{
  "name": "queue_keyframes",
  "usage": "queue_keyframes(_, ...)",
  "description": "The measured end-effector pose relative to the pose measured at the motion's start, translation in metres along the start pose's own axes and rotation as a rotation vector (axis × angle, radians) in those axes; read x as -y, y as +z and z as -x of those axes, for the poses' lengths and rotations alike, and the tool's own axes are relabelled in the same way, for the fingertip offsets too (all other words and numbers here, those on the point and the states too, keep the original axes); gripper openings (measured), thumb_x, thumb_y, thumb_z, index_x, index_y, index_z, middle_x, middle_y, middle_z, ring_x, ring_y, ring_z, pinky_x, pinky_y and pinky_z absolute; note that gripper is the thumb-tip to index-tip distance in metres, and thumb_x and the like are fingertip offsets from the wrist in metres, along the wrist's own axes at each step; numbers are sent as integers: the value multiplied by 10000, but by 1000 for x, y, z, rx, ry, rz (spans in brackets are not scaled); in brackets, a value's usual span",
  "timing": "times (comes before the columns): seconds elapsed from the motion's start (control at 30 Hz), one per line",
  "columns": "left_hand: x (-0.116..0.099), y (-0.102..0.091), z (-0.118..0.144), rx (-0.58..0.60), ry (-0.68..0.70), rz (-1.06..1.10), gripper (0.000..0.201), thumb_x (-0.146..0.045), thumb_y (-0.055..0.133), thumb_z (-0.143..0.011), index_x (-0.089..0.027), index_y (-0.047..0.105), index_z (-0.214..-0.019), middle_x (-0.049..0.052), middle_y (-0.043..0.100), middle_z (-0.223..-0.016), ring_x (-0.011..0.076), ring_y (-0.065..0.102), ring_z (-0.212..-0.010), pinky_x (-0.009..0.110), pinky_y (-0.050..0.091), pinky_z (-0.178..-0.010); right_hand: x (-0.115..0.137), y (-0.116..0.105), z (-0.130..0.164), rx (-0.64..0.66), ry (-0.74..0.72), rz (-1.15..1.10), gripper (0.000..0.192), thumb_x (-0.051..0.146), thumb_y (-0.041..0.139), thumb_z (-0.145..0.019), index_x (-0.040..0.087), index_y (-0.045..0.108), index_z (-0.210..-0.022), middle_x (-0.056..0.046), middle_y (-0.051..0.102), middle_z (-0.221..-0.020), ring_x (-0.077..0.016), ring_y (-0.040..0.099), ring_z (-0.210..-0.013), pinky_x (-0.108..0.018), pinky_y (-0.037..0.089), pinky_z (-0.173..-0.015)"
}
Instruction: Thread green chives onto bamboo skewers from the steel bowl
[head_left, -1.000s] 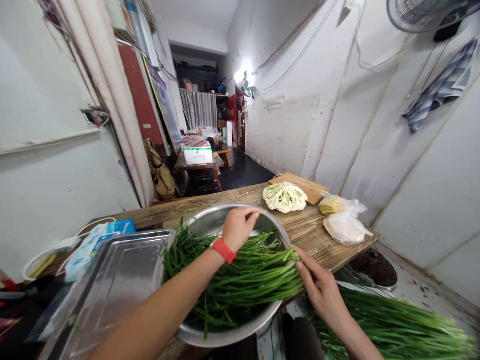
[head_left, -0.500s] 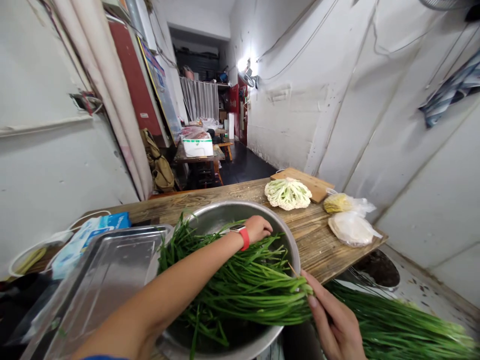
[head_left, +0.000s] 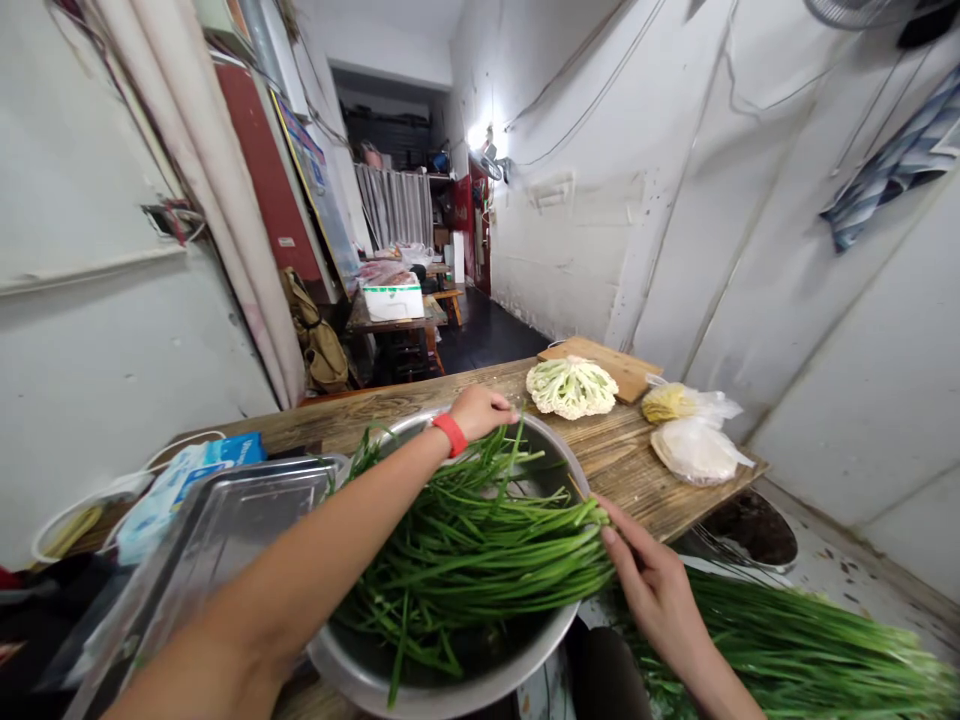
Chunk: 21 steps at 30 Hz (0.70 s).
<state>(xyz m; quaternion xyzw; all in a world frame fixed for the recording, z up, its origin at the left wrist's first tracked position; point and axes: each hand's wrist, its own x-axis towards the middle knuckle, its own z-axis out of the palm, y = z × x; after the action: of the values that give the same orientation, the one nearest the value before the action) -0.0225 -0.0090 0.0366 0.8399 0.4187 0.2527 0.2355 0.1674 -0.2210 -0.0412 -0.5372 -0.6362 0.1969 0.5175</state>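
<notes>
A large bunch of garlic chives lies across a wide metal basin, some leaves hanging over its near side. My right hand, at the basin's right rim, pinches the pale stem ends of the bunch. Above the far side of the basin is my left hand, with a red band at the wrist. Its fingers are pinched together, and a few green leaves hang at the fingertips.
Cauliflower sits behind the basin beside a wooden board. Plastic bags lie at the table's right end. More chives are low on the right. A metal tray and a blue-white packet are left.
My left hand has risen away and leftward from the bunch to above the basin's far rim, with leaves at its fingertips. The right hand, still on the stem ends, has shifted slightly up and left.
</notes>
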Motion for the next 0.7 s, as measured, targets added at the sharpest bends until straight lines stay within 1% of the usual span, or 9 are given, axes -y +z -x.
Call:
queue_keyframes(0.07, -10, -23, 2, 76, 20, 60, 204, -313, 653, -613, -139, 696, -710, 25, 648, -650, 126, 534, -614, 223, 375, -601, 2, 0, -6, 16, 12, -32, 368, 309, 446, -849, 193, 520, -1190, -50, 515, -1219, -189, 468, -1136, -351, 358, -988)
queue_keyframes(0.13, -25, -41, 1, 73, 63, 122, 217, -306, 644, -630, -135, 697, -752, 33, 659, -699, 118, 537, -626, 226, 390, -622, 5, 0, -11, 28, 10, -62, 376, 321, 450, -847, 192, 518, -1193, -53, 511, -1223, -195, 455, -1147, -368, 344, -996)
queue_keyframes(0.3, -79, -81, -5, -346, 229, 222, 244, -322, 571, -722, -103, 656, -786, 51, 640, -734, 110, 542, -658, 237, 413, -654, 7, 0, -24, 40, 9, -77, 384, 349, 450, -842, 191, 526, -1184, -60, 510, -1224, -205, 448, -1153, -390, 328, -1001)
queue_keyframes(0.37, -101, -92, -2, -414, 363, 240, 242, -319, 536, -758, -107, 626, -831, 42, 626, -730, 108, 551, -680, 232, 414, -672, 7, 0, -28, 50, 5, -80, 393, 361, 446, -841, 190, 526, -1185, -65, 514, -1220, -210, 464, -1138, -387, 351, -983)
queue_keyframes(0.4, -108, -94, 2, -395, 396, 244, 249, -324, 513, -776, -112, 612, -862, 34, 618, -713, 102, 548, -652, 225, 413, -650, 8, 0, -30, 57, -4, -81, 398, 362, 442, -843, 190, 520, -1193, -67, 515, -1218, -210, 473, -1129, -385, 360, -976)
queue_keyframes(0.47, -115, -84, 15, -257, 369, 220, 263, -342, 497, -786, -124, 611, -879, 24, 604, -686, 82, 511, -538, 207, 395, -560, 8, 0, -31, 69, -33, -79, 408, 357, 437, -846, 193, 499, -1215, -69, 515, -1218, -206, 478, -1124, -387, 360, -976)
queue_keyframes(0.57, -101, -44, 39, 41, 180, 216, 280, -361, 520, -761, -131, 646, -859, 22, 591, -686, 49, 406, -423, 191, 325, -447, 7, 1, -30, 49, -59, -76, 413, 347, 440, -845, 198, 486, -1228, -68, 518, -1214, -208, 471, -1131, -396, 343, -985)
queue_keyframes(0.63, -82, -10, 53, 167, 0, 346, 323, -358, 496, -771, -130, 625, -962, -4, 537, -617, 48, 377, -410, 191, 312, -433, 6, 2, -28, 30, -53, -81, 406, 346, 440, -845, 202, 496, -1221, -67, 522, -1211, -211, 471, -1130, -395, 341, -986)
queue_keyframes(0.7, -66, 19, 63, 260, -120, 599, 373, -335, 517, -759, -127, 570, -1063, -9, 513, -641, 49, 402, -451, 198, 342, -472, 4, 2, -27, 19, -41, -84, 400, 344, 435, -847, 206, 502, -1216, -63, 522, -1212, -209, 475, -1127, -389, 342, -986)
